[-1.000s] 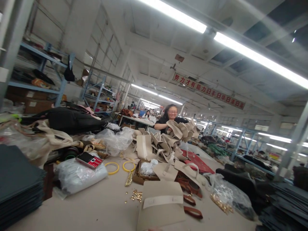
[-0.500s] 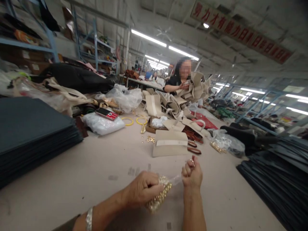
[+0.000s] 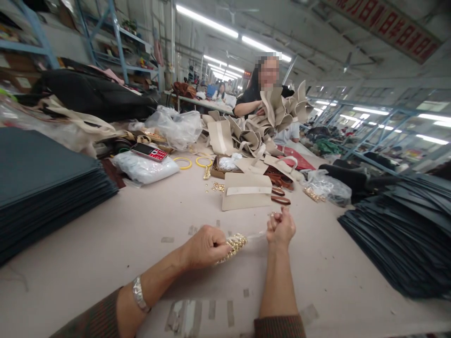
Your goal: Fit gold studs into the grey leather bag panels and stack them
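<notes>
While the left hand (image 3: 204, 247) pinches a clear bag (image 3: 237, 243) of small gold-coloured pieces, the bag juts out from that grip at three o'clock, above the table (image 3: 197, 286). The right hand (image 3: 281, 228), fingers curled, grips its stretched plastic end; beyond both, at twelve o'clock, lies a beige panel (image 3: 243, 199).

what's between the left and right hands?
In the head view: a bunch of small gold-coloured studs gripped by the left hand, then a thin stretch of clear plastic reaching toward the right hand.
</notes>
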`<state>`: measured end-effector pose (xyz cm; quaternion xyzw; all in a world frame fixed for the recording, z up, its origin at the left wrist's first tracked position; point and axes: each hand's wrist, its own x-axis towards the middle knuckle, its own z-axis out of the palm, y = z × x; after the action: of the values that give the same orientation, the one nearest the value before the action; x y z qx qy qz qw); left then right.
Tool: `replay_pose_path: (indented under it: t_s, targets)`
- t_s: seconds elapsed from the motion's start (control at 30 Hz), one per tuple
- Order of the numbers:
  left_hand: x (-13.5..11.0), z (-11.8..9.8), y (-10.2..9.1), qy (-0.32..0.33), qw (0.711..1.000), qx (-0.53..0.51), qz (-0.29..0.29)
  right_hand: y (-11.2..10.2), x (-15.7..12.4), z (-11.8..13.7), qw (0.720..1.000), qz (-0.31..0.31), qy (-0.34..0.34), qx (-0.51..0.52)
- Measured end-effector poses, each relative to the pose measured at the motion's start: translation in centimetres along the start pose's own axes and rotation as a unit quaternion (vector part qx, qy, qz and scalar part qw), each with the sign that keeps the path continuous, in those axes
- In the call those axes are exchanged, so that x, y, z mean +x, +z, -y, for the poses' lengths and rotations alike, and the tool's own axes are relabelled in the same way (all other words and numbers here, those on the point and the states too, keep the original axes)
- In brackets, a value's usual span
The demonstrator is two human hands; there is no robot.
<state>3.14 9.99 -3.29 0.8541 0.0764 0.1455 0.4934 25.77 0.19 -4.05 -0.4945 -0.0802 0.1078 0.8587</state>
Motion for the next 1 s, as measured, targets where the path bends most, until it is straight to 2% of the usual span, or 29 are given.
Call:
replay_pose_path:
  t_s: [0.17,0.3,0.43,0.5,0.57,0.63,0.67,0.73,0.83,0.9,1.0]
  targets:
    - [0.5,1.1,-0.5,-0.106,0.993,0.025,-0.045,1.2,-2.5,0.0,0.993,0.11,0.021,-0.029]
    - [0.9,1.7,-1.3,-0.136,0.99,0.027,-0.023,1.8,-3.6,-0.5,0.981,0.172,0.015,-0.092]
    - [1.0,2.4,-1.5,-0.157,0.987,0.021,-0.015,0.6,-3.9,-0.3,0.952,0.227,0.025,-0.201]
    - [0.9,2.4,-1.6,-0.16,0.987,0.016,-0.016,-0.2,-4.4,0.2,0.914,0.262,-0.031,-0.307]
    - [0.7,2.1,-1.9,-0.15,0.989,0.006,-0.011,-0.9,-5.4,0.7,0.855,0.284,-0.168,-0.401]
    - [0.4,1.7,-2.5,-0.138,0.99,-0.017,0.01,-1.1,-6.8,1.0,0.798,0.298,-0.305,-0.426]
    - [0.2,1.6,-2.9,-0.135,0.99,-0.032,0.027,-1.0,-7.6,1.1,0.776,0.313,-0.346,-0.425]
    - [-0.2,1.5,-3.7,-0.14,0.985,-0.066,0.07,-0.7,-9.2,1.0,0.736,0.368,-0.369,-0.432]
    - [-1.0,2.1,-4.6,-0.162,0.972,-0.11,0.13,0.0,-10.7,0.6,0.694,0.439,-0.351,-0.45]
    - [-1.6,2.5,-4.8,-0.171,0.968,-0.125,0.137,0.5,-11.1,0.4,0.684,0.455,-0.339,-0.458]
    - [-2.2,2.8,-4.6,-0.167,0.973,-0.118,0.111,0.8,-10.8,-0.6,0.66,0.478,-0.34,-0.469]
